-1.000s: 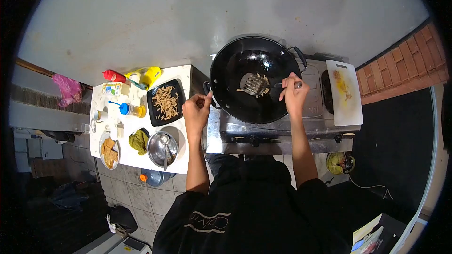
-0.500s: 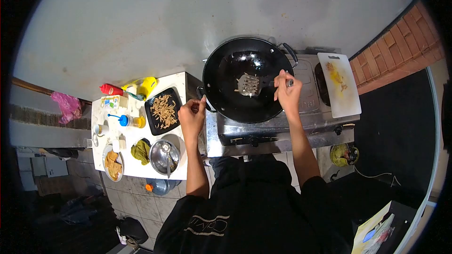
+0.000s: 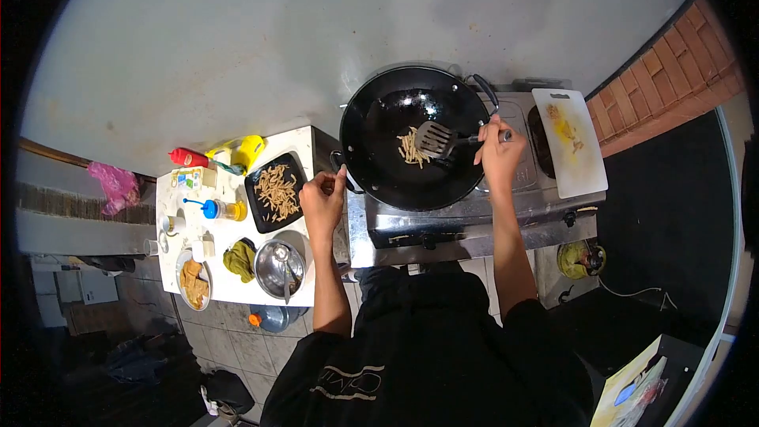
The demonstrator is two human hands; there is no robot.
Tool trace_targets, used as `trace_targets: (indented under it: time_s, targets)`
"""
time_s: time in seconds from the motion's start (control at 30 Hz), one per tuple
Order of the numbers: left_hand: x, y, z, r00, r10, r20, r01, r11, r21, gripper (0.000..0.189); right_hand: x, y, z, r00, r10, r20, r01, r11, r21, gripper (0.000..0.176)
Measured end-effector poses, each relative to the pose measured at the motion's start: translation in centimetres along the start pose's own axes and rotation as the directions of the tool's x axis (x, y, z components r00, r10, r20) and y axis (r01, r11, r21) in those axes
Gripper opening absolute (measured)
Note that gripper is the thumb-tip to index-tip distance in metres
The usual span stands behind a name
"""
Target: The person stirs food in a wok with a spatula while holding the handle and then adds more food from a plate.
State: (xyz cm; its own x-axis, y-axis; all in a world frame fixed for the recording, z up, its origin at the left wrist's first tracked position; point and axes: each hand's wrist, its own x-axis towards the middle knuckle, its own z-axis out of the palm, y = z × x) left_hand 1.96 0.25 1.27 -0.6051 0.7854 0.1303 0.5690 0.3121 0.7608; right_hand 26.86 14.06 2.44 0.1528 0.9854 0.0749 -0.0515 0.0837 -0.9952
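A large black wok (image 3: pixel 387 178) sits on the stove, with a small heap of pale, thin strips of food (image 3: pixel 409 147) at its centre. My right hand (image 3: pixel 500 154) is wrapped round the handle of a slotted spatula (image 3: pixel 435 140), whose blade is over the wok just right of the strips. At the wok's left side, my left hand (image 3: pixel 322 199) is closed in a grip on the wok's loop handle (image 3: pixel 337 161). Part of that handle is hidden by the fingers.
A white cutting board (image 3: pixel 571 142) with yellow stains lies on the stove's (image 3: pixel 466 220) right side. Left of the wok, a white table (image 3: pixel 229 229) holds a black tray (image 3: pixel 296 182) of fried strips, a steel bowl (image 3: pixel 267 273), a red bottle (image 3: pixel 188 157) and a green cloth (image 3: pixel 238 261).
The spatula and my right hand have moved right. The strips that were under or on the blade now lie uncovered in the wok. My left hand has stayed at the wok handle.
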Motion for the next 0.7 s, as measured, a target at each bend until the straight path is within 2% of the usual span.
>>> trace_targets:
  time_s: [0.13,0.2,0.33,0.43,0.53,0.57,0.6,0.67,0.7]
  targets:
    - [-0.2,0.1,0.1,1.000,0.013,-0.024,-0.013,1.000,-0.022,0.034,0.5,2.1,1.1,0.999,-0.008,0.042,0.006,0.998,0.066,0.038]
    - [-0.2,0.3,0.2,0.998,0.031,-0.056,-0.032,0.999,-0.022,0.034,0.3,2.5,1.5,0.990,-0.013,0.139,0.007,0.999,0.047,0.037]
    - [-0.5,1.0,0.2,0.998,-0.039,-0.042,0.040,0.998,0.039,0.033,1.2,2.1,0.6,0.994,0.007,0.105,-0.014,0.998,0.067,0.038]
    - [-0.8,1.3,0.3,0.995,-0.013,-0.097,0.015,1.000,0.012,0.033,1.1,2.9,1.9,0.977,0.001,0.211,-0.015,0.998,0.066,0.039]
    - [-1.0,1.8,0.4,0.993,-0.066,-0.093,0.072,0.995,0.063,0.034,1.5,2.2,1.0,0.969,-0.002,0.248,-0.014,0.998,0.060,0.039]
    - [-1.0,1.4,0.6,0.993,-0.011,-0.121,0.018,0.998,0.053,0.034,1.9,2.1,0.7,0.976,0.011,0.217,-0.020,0.999,0.037,0.038]
    - [-1.0,1.5,0.6,0.991,-0.022,-0.130,0.029,0.998,0.056,0.034,2.2,2.3,0.8,0.973,0.015,0.231,-0.024,0.999,0.037,0.038]
    - [-1.2,2.0,0.6,0.990,-0.035,-0.137,0.047,0.995,0.090,0.034,2.5,3.2,1.1,0.970,-0.024,0.243,-0.002,0.994,0.107,0.038]
    - [-1.1,2.0,0.7,0.990,-0.052,-0.135,0.063,0.995,0.078,0.034,2.5,3.3,1.3,0.946,-0.049,0.321,0.020,0.995,0.093,0.039]
